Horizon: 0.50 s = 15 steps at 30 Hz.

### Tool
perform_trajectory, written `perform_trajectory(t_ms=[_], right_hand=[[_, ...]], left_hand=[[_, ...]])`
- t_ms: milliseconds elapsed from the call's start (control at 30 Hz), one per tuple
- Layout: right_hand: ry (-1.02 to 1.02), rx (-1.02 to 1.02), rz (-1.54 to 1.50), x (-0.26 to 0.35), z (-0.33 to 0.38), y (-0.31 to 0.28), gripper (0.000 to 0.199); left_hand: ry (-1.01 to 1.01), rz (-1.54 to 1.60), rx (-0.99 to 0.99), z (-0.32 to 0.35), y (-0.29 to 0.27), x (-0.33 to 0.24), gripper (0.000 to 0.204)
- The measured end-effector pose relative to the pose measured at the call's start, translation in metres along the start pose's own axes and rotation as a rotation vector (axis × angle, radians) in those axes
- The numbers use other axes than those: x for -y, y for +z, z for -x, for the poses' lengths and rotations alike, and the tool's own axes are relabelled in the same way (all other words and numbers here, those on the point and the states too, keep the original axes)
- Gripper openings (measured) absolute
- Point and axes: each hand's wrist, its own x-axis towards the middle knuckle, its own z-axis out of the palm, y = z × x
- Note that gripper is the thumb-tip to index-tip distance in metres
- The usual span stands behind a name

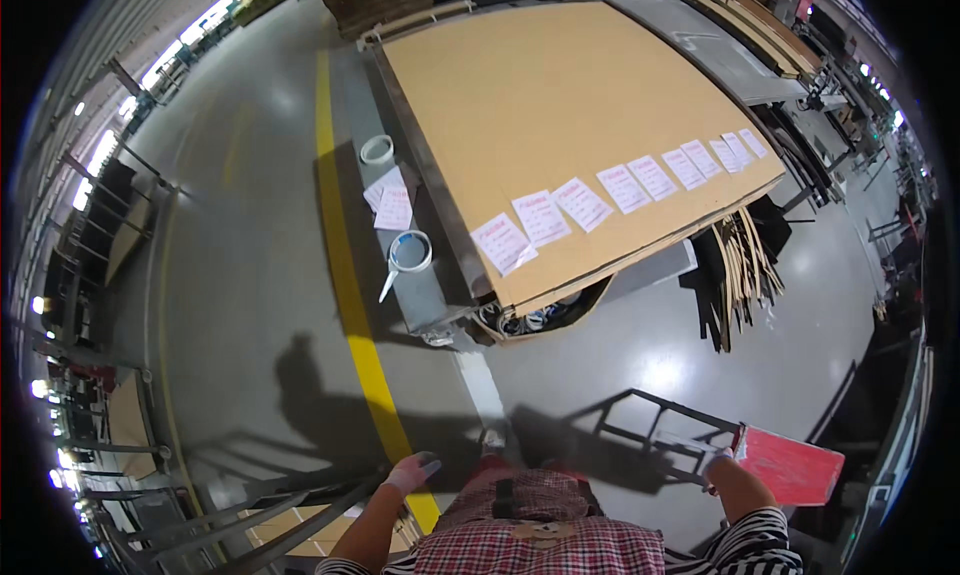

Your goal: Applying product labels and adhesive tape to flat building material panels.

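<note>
My left hand (pixel 414 469) hangs at my left side with its fingers stretched out and holds nothing. Grey-white covers show on its fingertips. On my other side, my right hand (pixel 716 469) is closed around the dark metal frame of a red-topped stool (pixel 790 465). The stool is tipped on its side, its red face to the right and its legs reaching left above the floor. Ahead stands a large table-high stack topped by a brown cardboard sheet (pixel 540 85). Several printed paper slips (pixel 622 188) lie in a row along its near edge.
A grey bench (pixel 418 300) left of the stack bears a white tub (pixel 409 251) with a brush-like handle, loose papers (pixel 394 207) and a tape-like roll (pixel 377 150). Cardboard strips (pixel 745 270) hang at the stack's right. A yellow floor line (pixel 345 265) runs ahead. Metal racks (pixel 130 445) stand left.
</note>
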Motion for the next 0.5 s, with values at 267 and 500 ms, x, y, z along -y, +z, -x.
perform_trajectory(t_ms=[267,500], right_hand=[[-0.258,-0.424,-0.014,0.138,0.154,-0.238,0.034],[-0.714,-1.092,-0.185,0.183,0.255,-0.356,0.046]], left_hand=[[-0.060,0.048,0.038,-0.022,-0.017,0.021,0.049],[0.004,0.743,0.361,-0.047,0.072,-0.100,0.046]])
